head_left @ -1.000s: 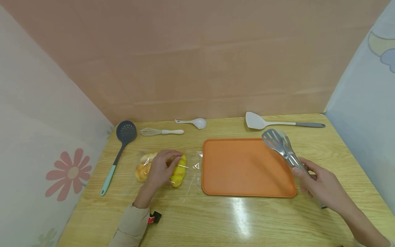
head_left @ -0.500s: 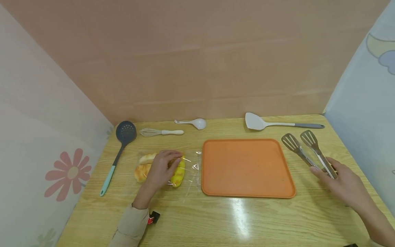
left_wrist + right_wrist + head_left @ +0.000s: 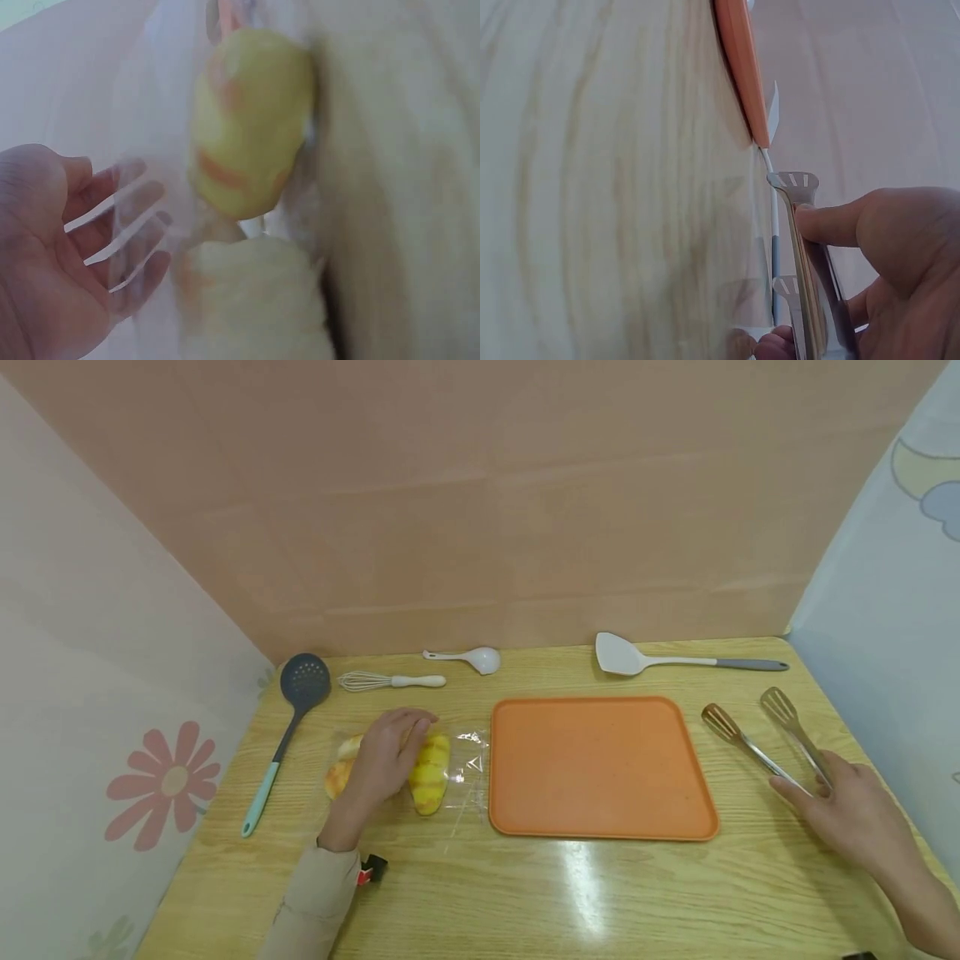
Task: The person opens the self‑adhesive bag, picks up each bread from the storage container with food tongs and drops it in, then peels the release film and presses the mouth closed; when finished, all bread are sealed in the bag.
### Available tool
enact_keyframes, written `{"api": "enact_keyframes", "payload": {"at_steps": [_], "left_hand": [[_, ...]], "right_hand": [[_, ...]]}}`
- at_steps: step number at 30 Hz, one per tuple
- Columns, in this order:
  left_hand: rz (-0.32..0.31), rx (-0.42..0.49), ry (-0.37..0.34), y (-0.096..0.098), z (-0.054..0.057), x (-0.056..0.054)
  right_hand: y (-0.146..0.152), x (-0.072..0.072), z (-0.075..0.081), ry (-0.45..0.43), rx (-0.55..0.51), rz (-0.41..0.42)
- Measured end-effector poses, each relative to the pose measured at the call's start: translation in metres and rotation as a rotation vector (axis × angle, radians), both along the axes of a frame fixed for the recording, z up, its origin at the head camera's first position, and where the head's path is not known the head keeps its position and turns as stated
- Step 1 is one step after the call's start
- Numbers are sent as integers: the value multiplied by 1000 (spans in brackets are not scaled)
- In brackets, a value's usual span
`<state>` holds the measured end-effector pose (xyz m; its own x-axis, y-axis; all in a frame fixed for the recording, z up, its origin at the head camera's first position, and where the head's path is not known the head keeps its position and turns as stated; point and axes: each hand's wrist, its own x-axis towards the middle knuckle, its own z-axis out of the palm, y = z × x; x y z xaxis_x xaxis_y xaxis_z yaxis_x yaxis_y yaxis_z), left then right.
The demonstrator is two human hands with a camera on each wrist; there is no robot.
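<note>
The right hand holds a pair of metal tongs near the worktop's right edge, its thumb along one arm and its fingers at the other. The tongs' two slotted ends stand well apart and point toward the far edge of the worktop.

The left hand is over the left half of the worktop, above a clear bag of bread. In the left wrist view its fingers are loosely spread and grip nothing, with a gap between them and the bread; whether they touch the film, I cannot tell. In the bag, a yellow roll lies on the side away from the left edge; a golden roll and a pale roll are partly hidden by the hand.

An orange tray lies flat between the bag and the tongs, just beside the bag. Along the far edge, from the left, are a whisk, a white spoon and a white spatula with a grey handle, which reaches toward the far right corner. A dark skimmer with a mint handle lies slantwise along the left edge, its head near the far left corner.
</note>
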<state>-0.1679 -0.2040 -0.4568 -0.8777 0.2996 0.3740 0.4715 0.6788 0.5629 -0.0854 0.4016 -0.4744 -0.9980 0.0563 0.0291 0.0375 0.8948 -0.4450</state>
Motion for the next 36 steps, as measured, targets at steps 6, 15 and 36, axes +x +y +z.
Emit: {"api": "enact_keyframes", "payload": {"at_steps": [6, 15, 36], "left_hand": [[-11, 17, -111, 1, 11, -15], [-70, -180, -287, 12, 3, -27], [9, -393, -354, 2, 2, -21]], "right_hand": [[7, 0, 3, -24, 44, -30], [6, -1, -4, -54, 74, -22], [5, 1, -7, -39, 71, -40]]}}
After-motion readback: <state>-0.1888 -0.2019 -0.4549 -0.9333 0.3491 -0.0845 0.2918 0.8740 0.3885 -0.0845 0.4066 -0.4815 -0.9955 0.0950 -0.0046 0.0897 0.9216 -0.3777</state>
